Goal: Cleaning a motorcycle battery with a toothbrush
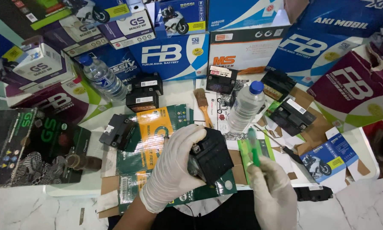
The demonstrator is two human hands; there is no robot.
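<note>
My left hand (174,164), in a white glove, grips a small black battery (213,155) and holds it tilted above the table's near edge. My right hand (273,194), also gloved, holds a green-handled screwdriver (253,147) upright just right of the battery, its tip pointing away from me. The tool and the battery are close but apart.
Several other small black batteries (143,94) lie on a white table (72,187) among flattened green and orange cartons (157,127). Two clear water bottles with blue caps (246,106), a paintbrush (202,104) and a small blue box (325,158) sit nearby. Stacked battery boxes (174,55) wall the far side.
</note>
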